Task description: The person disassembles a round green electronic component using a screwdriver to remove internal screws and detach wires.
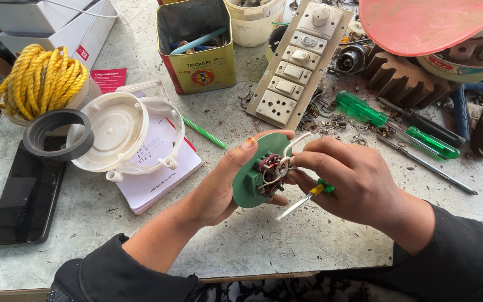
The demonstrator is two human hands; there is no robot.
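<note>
Above the bench's (264, 246) near edge, the left hand (219, 187) grips a round green disc (250, 182) by its rim; red and dark parts with white wires crowd its middle. The right hand (345, 179) pinches a white wire (296, 144) while clasping a small yellow-and-green screwdriver (306, 199).

Near the front edge of the counter (85, 235), mid-width, both hands meet on a round plate with wiring (255, 178): the left hand (219, 190) on its left, the right hand (347, 179) on its right. A phone (26, 196) lies at the left edge. Behind it sit a tape roll (57, 134) and a rope coil (37, 81). A tin (197, 50) stands at the back, a switch panel (300, 61) to its right, and screwdrivers (398, 126) lie further right.
</note>
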